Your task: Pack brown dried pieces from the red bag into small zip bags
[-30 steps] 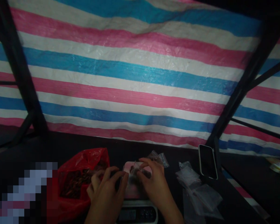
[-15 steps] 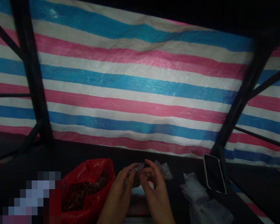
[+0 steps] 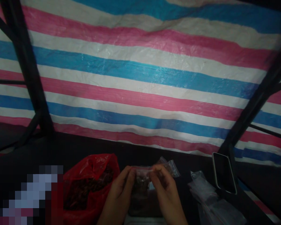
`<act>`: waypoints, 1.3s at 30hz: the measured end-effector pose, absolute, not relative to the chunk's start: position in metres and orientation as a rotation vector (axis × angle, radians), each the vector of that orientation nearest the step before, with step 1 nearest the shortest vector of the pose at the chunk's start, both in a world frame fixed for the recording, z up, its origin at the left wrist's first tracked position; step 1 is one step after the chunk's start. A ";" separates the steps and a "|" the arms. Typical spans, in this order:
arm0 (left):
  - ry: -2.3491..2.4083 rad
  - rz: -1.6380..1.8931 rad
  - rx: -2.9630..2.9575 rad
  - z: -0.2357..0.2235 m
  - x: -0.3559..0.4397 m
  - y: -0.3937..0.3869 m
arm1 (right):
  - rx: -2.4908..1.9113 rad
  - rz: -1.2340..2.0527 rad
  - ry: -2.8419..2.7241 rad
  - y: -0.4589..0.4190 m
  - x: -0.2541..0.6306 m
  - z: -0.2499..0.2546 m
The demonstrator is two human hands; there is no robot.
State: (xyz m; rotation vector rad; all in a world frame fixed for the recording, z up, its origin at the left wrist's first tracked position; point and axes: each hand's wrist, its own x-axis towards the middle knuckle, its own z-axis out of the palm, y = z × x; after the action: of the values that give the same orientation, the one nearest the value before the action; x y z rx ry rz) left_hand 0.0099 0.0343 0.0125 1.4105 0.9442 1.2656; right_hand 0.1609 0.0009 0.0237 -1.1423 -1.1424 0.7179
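One clear zip bag (image 3: 141, 182), dark-filled, red-sealed

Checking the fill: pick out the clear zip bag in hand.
The dark-filled bag pinched by left hand and right hand, unlike the flat stack to the right.

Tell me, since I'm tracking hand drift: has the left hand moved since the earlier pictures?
Yes: the left hand has moved rightward relative to the red plastic bag, and now sits at the bag's right edge instead of overlapping it.

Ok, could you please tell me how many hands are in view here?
2: the left hand and right hand, both pinching the top of a clear zip bag.
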 end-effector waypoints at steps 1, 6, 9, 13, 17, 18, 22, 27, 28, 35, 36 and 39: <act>0.951 1.273 1.407 0.013 0.010 0.034 | -1.144 0.732 -1.142 0.001 0.160 0.023; 0.973 1.269 1.455 0.015 0.007 0.033 | -1.159 0.698 -1.148 0.001 0.155 0.024; 1.011 1.271 1.468 0.011 0.006 0.032 | -1.172 0.678 -1.147 0.002 0.153 0.024; 1.031 1.230 1.454 0.006 0.006 0.032 | -1.218 0.677 -1.116 0.005 0.149 0.019; 1.015 1.222 1.390 0.009 0.008 0.031 | -1.245 0.648 -1.112 0.005 0.144 0.016; 1.005 1.215 1.380 0.010 0.009 0.031 | -1.247 0.653 -1.128 0.004 0.144 0.017; 0.975 1.187 1.408 0.011 0.008 0.029 | -1.274 0.638 -1.178 0.003 0.142 0.019; 0.958 1.171 1.446 0.008 0.005 0.029 | -1.263 0.560 -1.177 0.004 0.142 0.020; 0.955 1.170 1.453 0.008 0.004 0.030 | -1.258 0.556 -1.195 0.004 0.142 0.020; 0.985 1.243 1.486 0.013 0.004 0.031 | -1.245 0.473 -1.208 0.006 0.141 0.021; 0.994 1.258 1.481 0.013 0.004 0.032 | -1.246 0.479 -1.209 0.006 0.141 0.020; 0.987 1.238 1.445 0.012 0.002 0.032 | -1.237 0.530 -1.244 0.008 0.139 0.018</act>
State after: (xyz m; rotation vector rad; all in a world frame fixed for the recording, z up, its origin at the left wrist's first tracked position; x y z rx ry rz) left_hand 0.0015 0.0319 0.0122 1.4450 0.9871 1.2377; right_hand 0.1392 0.0077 0.0183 -1.2374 -1.2437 0.5297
